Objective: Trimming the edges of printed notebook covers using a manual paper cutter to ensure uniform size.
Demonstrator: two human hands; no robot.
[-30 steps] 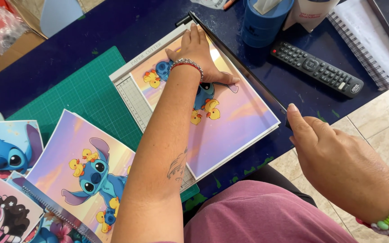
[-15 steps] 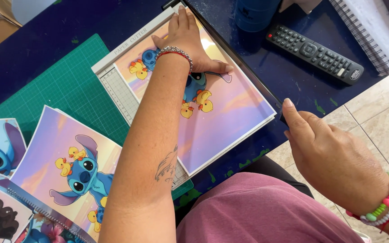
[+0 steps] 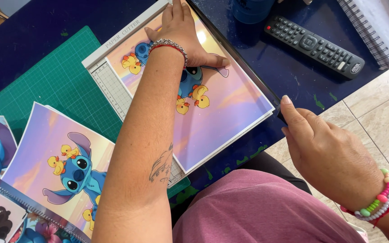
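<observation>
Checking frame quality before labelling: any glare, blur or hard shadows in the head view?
Head view: sharp overall, daylight. A small glare spot on the glossy print beside the left hand; that forearm casts a soft shadow onto the print. The right hand on the cutter's handle is in focus. The remote looks slightly bright, no blur.

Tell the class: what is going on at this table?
A person presses the left hand flat on a cartoon print lying on a white paper cutter. The right hand grips the cutter's blade handle at the print's near corner. More prints lie beside a green mat.
</observation>
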